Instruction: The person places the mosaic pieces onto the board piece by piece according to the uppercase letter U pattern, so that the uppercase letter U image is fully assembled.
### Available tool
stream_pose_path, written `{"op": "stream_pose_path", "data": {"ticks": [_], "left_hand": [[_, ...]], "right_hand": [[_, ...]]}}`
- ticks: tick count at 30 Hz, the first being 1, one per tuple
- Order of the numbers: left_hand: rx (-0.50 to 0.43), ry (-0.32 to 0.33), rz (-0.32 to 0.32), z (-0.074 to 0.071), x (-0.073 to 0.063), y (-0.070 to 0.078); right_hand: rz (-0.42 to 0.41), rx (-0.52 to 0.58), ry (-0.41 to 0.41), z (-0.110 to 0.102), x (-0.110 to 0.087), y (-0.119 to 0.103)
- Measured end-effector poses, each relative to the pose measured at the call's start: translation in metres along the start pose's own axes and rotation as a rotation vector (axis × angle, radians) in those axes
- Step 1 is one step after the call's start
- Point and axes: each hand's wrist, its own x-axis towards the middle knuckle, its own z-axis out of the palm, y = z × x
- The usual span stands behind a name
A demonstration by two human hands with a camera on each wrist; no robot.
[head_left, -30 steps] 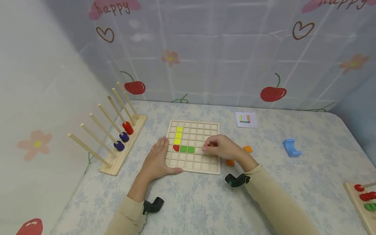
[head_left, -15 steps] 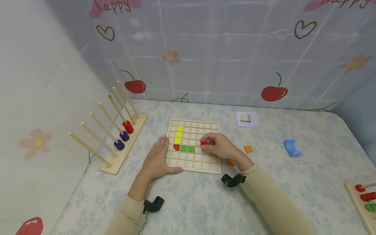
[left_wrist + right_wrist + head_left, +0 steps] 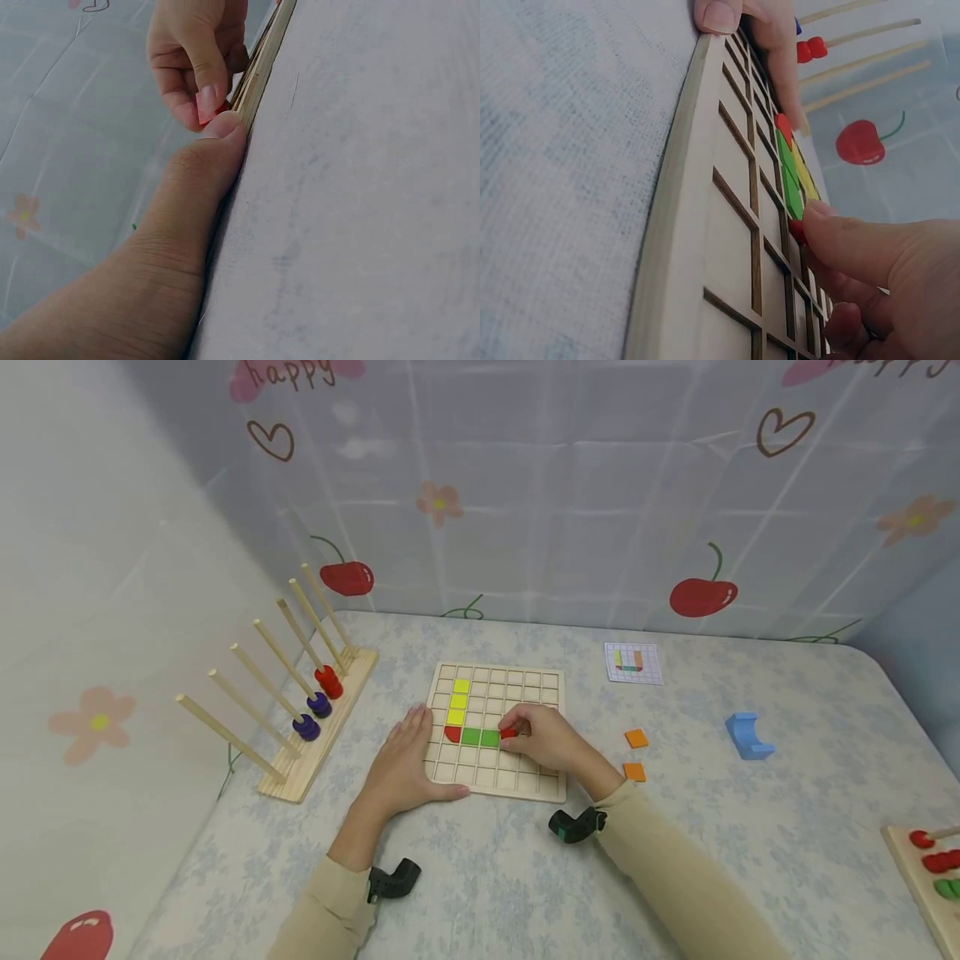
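Note:
My right hand [image 3: 551,737] pinches a red tile [image 3: 508,733] between thumb and fingertips, right at the cell beside the green tiles [image 3: 480,737]. In the right wrist view the red tile [image 3: 798,231] shows just past the green ones, low at the board. The wooden grid board [image 3: 495,782] lies flat, with a column of yellow tiles [image 3: 458,702] and a red rounded tile [image 3: 453,734] at the column's foot. My left hand [image 3: 405,764] rests along the board's left side, fingers straight, thumb [image 3: 225,127] at the near edge.
Two orange tiles [image 3: 635,756] lie right of the board. Behind them is a pattern card [image 3: 633,663], and farther right a blue curved block [image 3: 747,737]. A wooden peg rack [image 3: 315,752] with red and purple beads stands left; part of a bead board [image 3: 918,877] shows at the right edge.
My right hand has moved left and slightly down, bringing the red tile up to the green ones. The nearer orange tile has come fully into sight. My left hand stays put.

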Motion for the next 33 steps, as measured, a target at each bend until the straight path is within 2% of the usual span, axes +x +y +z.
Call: {"op": "stream_pose_path", "data": {"ticks": [12, 22, 33], "left_hand": [[0.009, -0.009, 0.006, -0.0011, 0.0032, 0.0001], [0.021, -0.016, 0.002, -0.0029, 0.0035, 0.0008], [0.007, 0.007, 0.022, 0.0002, 0.0008, -0.0007]], "right_hand": [[-0.013, -0.044, 0.049, -0.0003, -0.0008, -0.0008], [-0.035, -0.073, 0.035, -0.0005, -0.0007, -0.0032], [-0.061, -0.13, 0.002, 0.0006, -0.0036, -0.0039]]}}
